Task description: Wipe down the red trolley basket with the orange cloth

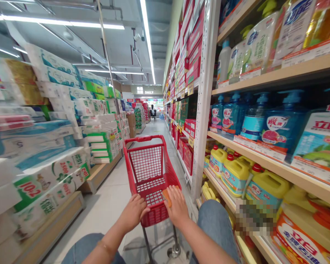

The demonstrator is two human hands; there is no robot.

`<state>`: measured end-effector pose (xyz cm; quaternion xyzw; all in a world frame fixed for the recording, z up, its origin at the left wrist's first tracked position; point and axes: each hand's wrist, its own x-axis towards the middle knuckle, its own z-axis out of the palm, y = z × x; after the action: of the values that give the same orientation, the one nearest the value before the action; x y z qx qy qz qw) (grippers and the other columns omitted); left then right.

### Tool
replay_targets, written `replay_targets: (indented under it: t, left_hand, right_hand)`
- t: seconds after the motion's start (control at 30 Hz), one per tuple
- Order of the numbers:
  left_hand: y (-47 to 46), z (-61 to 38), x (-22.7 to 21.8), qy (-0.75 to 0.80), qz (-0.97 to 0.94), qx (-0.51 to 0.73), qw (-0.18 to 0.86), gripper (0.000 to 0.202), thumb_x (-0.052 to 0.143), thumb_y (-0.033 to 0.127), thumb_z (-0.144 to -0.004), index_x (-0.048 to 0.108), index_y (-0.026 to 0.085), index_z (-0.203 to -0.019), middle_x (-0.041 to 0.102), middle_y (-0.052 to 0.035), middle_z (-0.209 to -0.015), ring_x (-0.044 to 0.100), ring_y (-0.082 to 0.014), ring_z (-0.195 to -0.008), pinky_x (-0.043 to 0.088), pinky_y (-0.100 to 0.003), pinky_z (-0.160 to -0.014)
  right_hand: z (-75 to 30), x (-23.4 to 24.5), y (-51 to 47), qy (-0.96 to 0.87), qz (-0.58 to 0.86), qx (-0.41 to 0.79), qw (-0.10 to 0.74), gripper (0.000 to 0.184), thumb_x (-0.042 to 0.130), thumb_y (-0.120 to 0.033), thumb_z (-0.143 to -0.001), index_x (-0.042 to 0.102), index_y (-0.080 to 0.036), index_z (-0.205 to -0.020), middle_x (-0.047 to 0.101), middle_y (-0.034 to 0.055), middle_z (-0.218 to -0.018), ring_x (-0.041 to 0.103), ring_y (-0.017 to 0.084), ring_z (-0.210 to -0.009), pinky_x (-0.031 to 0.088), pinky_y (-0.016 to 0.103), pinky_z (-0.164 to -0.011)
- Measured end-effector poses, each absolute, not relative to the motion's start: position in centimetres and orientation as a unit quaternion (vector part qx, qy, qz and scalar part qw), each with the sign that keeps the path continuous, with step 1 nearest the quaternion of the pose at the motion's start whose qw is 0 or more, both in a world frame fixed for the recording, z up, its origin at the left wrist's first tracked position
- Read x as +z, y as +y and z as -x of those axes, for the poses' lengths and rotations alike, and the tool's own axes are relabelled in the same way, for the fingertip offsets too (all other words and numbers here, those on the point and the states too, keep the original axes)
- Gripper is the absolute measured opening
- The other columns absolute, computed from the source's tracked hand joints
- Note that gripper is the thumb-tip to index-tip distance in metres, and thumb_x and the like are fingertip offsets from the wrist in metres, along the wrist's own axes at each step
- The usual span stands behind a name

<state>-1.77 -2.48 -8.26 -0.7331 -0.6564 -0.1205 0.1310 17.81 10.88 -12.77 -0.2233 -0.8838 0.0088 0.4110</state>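
Observation:
A red plastic shopping cart (144, 163) stands in front of my knees, its mesh basket facing me and its metal legs on the floor. My left hand (136, 209) is closed, with its fingers curled over the near left corner of the basket. On the near right side, my right hand (177, 205) rests at the rim with its fingers bent round a flat orange piece (167, 198). Whether that piece is paper, card or cloth I cannot tell, as the fingers cover part of it.
Stacked tissue packs (57, 183) line the left on low wooden platforms (99, 174). Close on the right, shelves hold blue pump bottles (277, 119) and yellow jugs (235, 174). A white metal post (205, 91) and red boxes (188, 156) follow. A tiled aisle (151, 129) runs ahead towards a distant person (153, 111).

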Motion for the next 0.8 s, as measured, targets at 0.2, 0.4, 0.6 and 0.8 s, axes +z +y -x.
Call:
replay_targets:
  t: [0.2,0.4,0.6,0.8]
  left_hand:
    - [-1.0,-2.1,-8.8,-0.674,0.708,-0.151,0.149,0.038,0.031,0.040,-0.095,0.057,0.019,-0.075,0.058,-0.0033,-0.076,0.046,-0.0188,-0.079,0.032,-0.039,-0.085]
    - [-0.9,-1.3,-7.6,-0.621,0.758,-0.150,0.128,0.037,0.036,0.050,-0.092,0.053,0.020,-0.079,0.055,-0.0022,-0.084,0.045,-0.0180,-0.083,0.031,-0.038,-0.088]
    - [1.2,-3.6,-8.8,-0.651,0.722,-0.185,0.147,0.032,0.040,0.048,-0.091,0.055,0.021,-0.082,0.055,-0.0026,-0.085,0.043,-0.0193,-0.085,0.029,-0.041,-0.090]
    - [2.2,-2.8,-8.4,-0.647,0.720,-0.196,0.155,0.032,0.043,0.050,-0.089,0.056,0.021,-0.090,0.058,-0.0037,-0.089,0.046,-0.0201,-0.087,0.031,-0.039,-0.089]
  right_hand:
    - [-17.6,-12.7,10.3,-0.870,0.250,0.016,0.425,0.046,0.042,-0.034,-0.095,0.044,-0.015,-0.136,0.051,0.0113,-0.136,0.037,0.025,-0.132,0.032,0.050,-0.109]
    - [-20.2,-12.3,12.5,-0.898,0.194,-0.001,0.396,0.045,0.042,-0.034,-0.095,0.043,-0.019,-0.137,0.052,0.0083,-0.135,0.041,0.022,-0.130,0.036,0.046,-0.108]
    - [-17.9,-13.2,11.8,-0.844,0.301,0.013,0.443,0.041,0.039,-0.033,-0.096,0.051,-0.015,-0.130,0.056,0.0120,-0.130,0.043,0.026,-0.128,0.036,0.052,-0.106]
    - [-20.1,-13.2,10.9,-0.884,0.217,0.002,0.415,0.045,0.044,-0.034,-0.094,0.043,-0.021,-0.137,0.051,0.0069,-0.136,0.041,0.022,-0.130,0.039,0.045,-0.106]
